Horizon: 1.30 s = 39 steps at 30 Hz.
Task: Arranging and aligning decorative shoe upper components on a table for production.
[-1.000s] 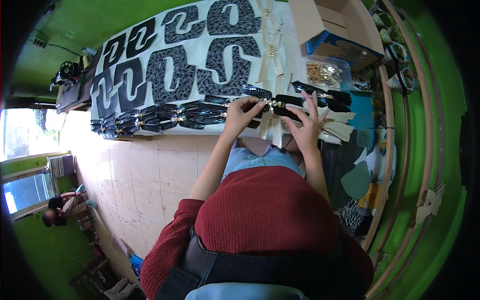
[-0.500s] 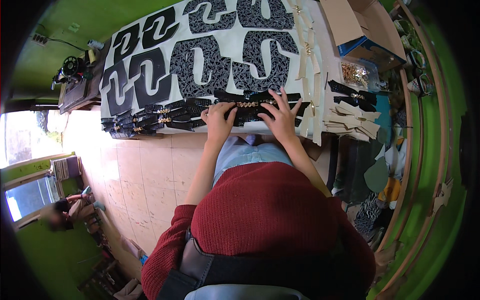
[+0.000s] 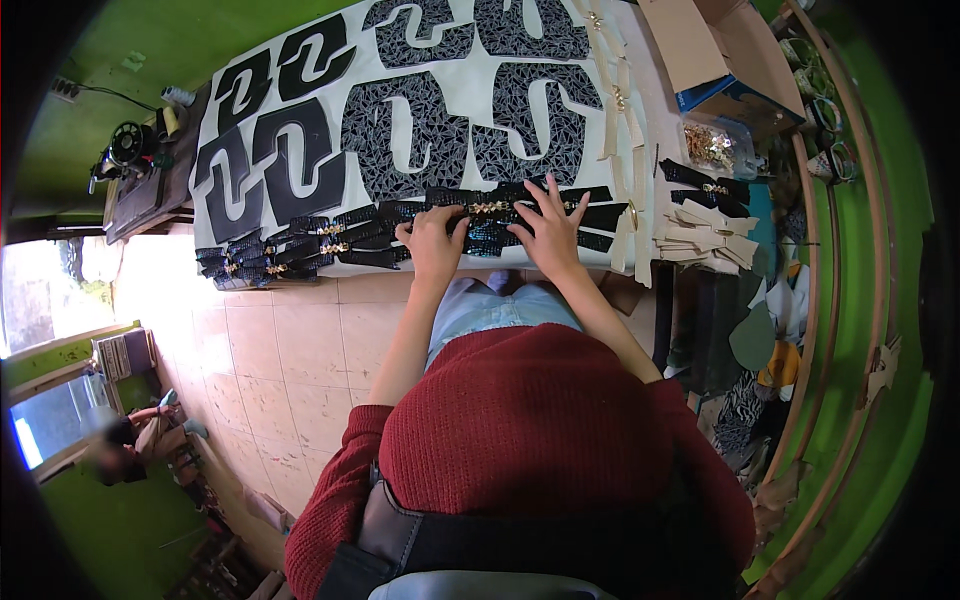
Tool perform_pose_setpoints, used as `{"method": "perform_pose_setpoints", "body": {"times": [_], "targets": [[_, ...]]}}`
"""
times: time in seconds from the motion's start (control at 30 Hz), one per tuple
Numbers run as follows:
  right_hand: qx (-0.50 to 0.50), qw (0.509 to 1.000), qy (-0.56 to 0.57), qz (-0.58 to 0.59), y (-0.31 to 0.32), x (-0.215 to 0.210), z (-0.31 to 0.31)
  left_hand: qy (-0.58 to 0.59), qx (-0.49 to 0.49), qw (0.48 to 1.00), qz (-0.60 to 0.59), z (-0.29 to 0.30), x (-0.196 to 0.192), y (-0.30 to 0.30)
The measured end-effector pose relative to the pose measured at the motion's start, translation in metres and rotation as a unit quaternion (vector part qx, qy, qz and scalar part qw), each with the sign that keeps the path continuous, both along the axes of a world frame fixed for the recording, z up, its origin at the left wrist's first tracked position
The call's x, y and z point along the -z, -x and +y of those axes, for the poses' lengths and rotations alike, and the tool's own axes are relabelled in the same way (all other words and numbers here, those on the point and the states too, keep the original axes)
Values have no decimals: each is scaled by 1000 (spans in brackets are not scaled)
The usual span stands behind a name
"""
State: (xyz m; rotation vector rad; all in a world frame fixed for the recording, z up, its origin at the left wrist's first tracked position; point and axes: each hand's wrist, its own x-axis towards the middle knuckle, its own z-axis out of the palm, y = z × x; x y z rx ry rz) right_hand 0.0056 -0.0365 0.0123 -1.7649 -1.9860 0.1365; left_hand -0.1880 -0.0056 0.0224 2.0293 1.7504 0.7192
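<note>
My left hand [image 3: 433,240] and my right hand [image 3: 548,225] both press flat on a black textured strap piece with a gold chain ornament [image 3: 492,208], lying at the near edge of the white work table [image 3: 650,170]. The left hand's fingers curl over the strap's left part. The right hand's fingers are spread across its right part. A row of similar black strap pieces with gold ornaments [image 3: 290,250] runs to the left along the same edge.
Large black and grey cut-out sheets [image 3: 400,120] cover the table behind. Cream strips [image 3: 625,130] and stacked cream pieces [image 3: 705,235] lie right, beside a cardboard box [image 3: 715,40] and a bag of gold fittings [image 3: 712,148]. A sewing machine [image 3: 125,150] stands far left. Tiled floor below.
Both hands came down from holding the strap near the table's right side and moved left, now pressing it flat on the table edge. The view shifted with my head.
</note>
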Motion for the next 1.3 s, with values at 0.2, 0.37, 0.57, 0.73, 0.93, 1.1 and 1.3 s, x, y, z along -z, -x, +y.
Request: {"method": "perform_pose_setpoints", "body": {"times": [0.2,0.37,0.57,0.73,0.93,1.1,1.3], "targets": [[8,1000,10,-27,-1,3,-1,11,30,998,61,0,-9,-6],[-13,1000,8,-11,8,-1,-4,-61,110,992,21,3,3,-8],[-15,997,42,-59,10,4,-6,-28,178,981,78,0,6,-15],[-1,998,68,-11,9,-2,-1,-49,107,990,82,1,9,-12],[16,995,91,25,9,-6,7,-49,69,992,96,1,2,-4],[43,998,41,12,8,0,6,-19,54,992,113,1,-5,-1],[37,997,66,12,5,-4,5,-24,49,994,96,2,-1,4]]}}
